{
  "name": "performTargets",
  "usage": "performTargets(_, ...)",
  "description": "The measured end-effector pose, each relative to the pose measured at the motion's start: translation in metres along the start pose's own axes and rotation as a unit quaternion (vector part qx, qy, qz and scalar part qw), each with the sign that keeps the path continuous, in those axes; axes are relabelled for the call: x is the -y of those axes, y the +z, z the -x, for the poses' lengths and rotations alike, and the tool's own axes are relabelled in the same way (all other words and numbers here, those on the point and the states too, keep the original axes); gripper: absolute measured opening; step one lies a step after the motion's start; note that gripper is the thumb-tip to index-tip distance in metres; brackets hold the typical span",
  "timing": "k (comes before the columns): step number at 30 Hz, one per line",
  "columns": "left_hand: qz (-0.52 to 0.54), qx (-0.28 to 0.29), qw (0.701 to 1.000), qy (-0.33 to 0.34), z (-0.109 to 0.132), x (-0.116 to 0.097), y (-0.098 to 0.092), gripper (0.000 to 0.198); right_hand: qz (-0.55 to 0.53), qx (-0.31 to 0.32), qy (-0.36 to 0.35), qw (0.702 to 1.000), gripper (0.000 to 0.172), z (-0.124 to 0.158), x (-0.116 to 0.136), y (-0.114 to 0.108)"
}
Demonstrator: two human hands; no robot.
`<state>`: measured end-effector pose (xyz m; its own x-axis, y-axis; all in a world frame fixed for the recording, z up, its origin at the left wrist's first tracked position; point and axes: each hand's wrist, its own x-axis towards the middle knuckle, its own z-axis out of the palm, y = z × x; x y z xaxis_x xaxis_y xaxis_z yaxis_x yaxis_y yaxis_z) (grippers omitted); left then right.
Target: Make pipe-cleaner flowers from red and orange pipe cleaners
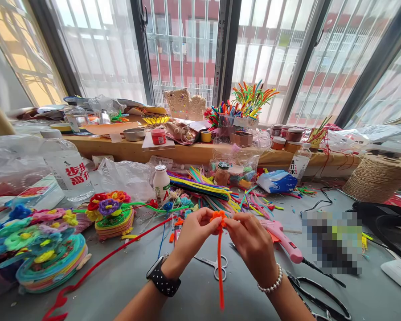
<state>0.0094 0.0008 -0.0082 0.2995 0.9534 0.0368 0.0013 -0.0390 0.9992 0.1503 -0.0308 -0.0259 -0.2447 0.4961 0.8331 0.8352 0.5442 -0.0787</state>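
Between my two hands is an orange pipe-cleaner flower (218,217), its loose end hanging straight down toward the table. My left hand (195,229), with a dotted watch band at the wrist, pinches the flower's left side. My right hand (252,240), wearing a beaded bracelet, pinches the right side. Beneath them lie small silver scissors (217,266), partly hidden by the hanging orange stem. Just right of my right hand rests a pink glue gun (282,240). A long red pipe cleaner (120,249) stretches across the table at the left.
Finished fuzzy flowers on round coiled bases (53,263) fill the left side. Loose pipe cleaners (203,187) lie behind my hands, near a white bottle (161,185). Black-handled scissors (321,296) lie at lower right, a twine spool (379,178) farther back. A water bottle (68,167) stands left.
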Motion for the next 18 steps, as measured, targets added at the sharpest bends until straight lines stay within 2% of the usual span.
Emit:
performTargets(4, -0.032, -0.009, 0.999, 0.031, 0.000, 0.004, 0.001, 0.019, -0.007, 0.003, 0.004, 1.000, 0.010, 0.001, 0.000, 0.002)
performTargets(6, -0.073, -0.025, 0.996, 0.053, 0.002, 0.004, 0.003, 0.018, -0.034, 0.006, 0.033, 0.999, 0.010, 0.002, 0.002, 0.004)
performTargets(9, -0.190, -0.062, 0.972, 0.120, 0.005, 0.003, 0.006, 0.015, -0.124, 0.020, 0.149, 0.981, 0.009, 0.002, 0.007, 0.007)
performTargets(11, -0.288, -0.087, 0.936, 0.185, 0.008, 0.004, 0.008, 0.012, -0.220, 0.040, 0.265, 0.938, 0.012, 0.000, 0.010, 0.008)
performTargets(12, -0.334, -0.096, 0.912, 0.218, 0.009, 0.006, 0.009, 0.012, -0.282, 0.051, 0.329, 0.900, 0.015, -0.001, 0.011, 0.008)
performTargets(13, -0.375, -0.103, 0.887, 0.250, 0.010, 0.007, 0.009, 0.012, -0.357, 0.060, 0.398, 0.843, 0.018, -0.003, 0.012, 0.009)
performTargets(15, -0.426, -0.102, 0.844, 0.309, 0.012, 0.010, 0.008, 0.015, -0.501, 0.078, 0.509, 0.696, 0.021, -0.004, 0.011, 0.009)
performTargets(17, -0.433, -0.091, 0.826, 0.348, 0.013, 0.010, 0.007, 0.017, -0.593, 0.098, 0.570, 0.560, 0.021, -0.005, 0.009, 0.007)
performTargets(18, -0.420, -0.086, 0.831, 0.354, 0.013, 0.009, 0.006, 0.016, -0.622, 0.108, 0.586, 0.508, 0.020, -0.006, 0.008, 0.006)
